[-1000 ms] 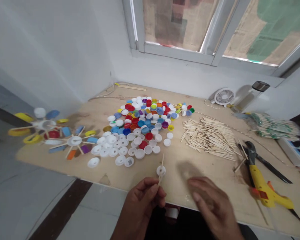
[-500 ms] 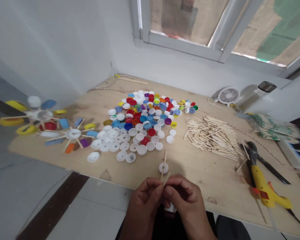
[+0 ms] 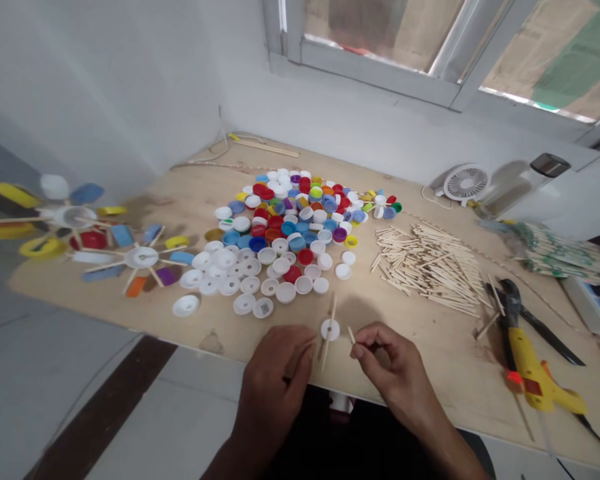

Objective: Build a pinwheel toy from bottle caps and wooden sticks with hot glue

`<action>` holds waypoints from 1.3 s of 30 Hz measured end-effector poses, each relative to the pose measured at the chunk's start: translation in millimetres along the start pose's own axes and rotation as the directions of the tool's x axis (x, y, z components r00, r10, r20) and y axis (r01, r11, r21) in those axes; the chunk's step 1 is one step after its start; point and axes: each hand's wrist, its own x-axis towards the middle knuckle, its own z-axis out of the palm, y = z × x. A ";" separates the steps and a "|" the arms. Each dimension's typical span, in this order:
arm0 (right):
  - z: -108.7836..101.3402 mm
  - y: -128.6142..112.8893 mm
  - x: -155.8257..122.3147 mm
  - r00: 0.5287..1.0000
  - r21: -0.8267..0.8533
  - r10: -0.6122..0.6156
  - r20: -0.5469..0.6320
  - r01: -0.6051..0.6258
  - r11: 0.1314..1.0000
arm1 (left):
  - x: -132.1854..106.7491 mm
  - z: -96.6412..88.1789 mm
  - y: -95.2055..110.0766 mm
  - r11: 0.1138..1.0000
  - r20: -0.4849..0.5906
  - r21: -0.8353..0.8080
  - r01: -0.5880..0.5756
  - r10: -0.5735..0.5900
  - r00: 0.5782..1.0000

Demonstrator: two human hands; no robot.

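My left hand (image 3: pixel 275 387) rests at the near edge of the plywood board (image 3: pixel 420 347), fingers curled, its fingertips beside a wooden stick (image 3: pixel 329 333) that carries a small white cap (image 3: pixel 330 329). Whether it grips that stick I cannot see. My right hand (image 3: pixel 390 370) is closed in a pinch on a short wooden stick (image 3: pixel 351 335), just right of the white cap. A heap of coloured and white bottle caps (image 3: pixel 287 233) lies farther back, and a pile of wooden sticks (image 3: pixel 430 267) lies to its right.
Two cap-and-stick pinwheels (image 3: pixel 140 257) sit at the board's left end. A yellow glue gun (image 3: pixel 533 373) and black pliers (image 3: pixel 510 300) lie at the right. A small white fan (image 3: pixel 464 183), a bottle (image 3: pixel 520 181) and a bag of sticks (image 3: pixel 550 253) stand behind.
My hands were together on the sticks half a second ago and have drawn apart. The right hand now pinches a short stick to the right of the cap. The view tilted slightly.
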 end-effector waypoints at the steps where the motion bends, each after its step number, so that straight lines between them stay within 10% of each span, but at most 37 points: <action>1: -3.9 1.2 3.0 0.999 -0.113 -0.038 0.018 0.040 0.993 | 5.7 0.0 -5.4 0.996 0.028 0.028 -0.089 0.088 0.996; 6: -9.8 10.4 15.1 0.960 -0.490 -0.266 0.084 0.273 0.828 | 22.0 8.5 -25.3 0.937 0.182 0.144 -0.320 0.292 0.939; 14: -8.3 13.9 19.9 0.950 -0.560 -0.291 0.113 0.303 0.771 | 22.7 15.0 -32.5 0.813 0.169 0.264 -0.520 0.492 0.854; 39: -11.2 19.0 27.4 0.950 -0.572 -0.268 0.157 0.309 0.760 | 23.7 15.8 -34.3 0.789 0.201 0.300 -0.536 0.496 0.844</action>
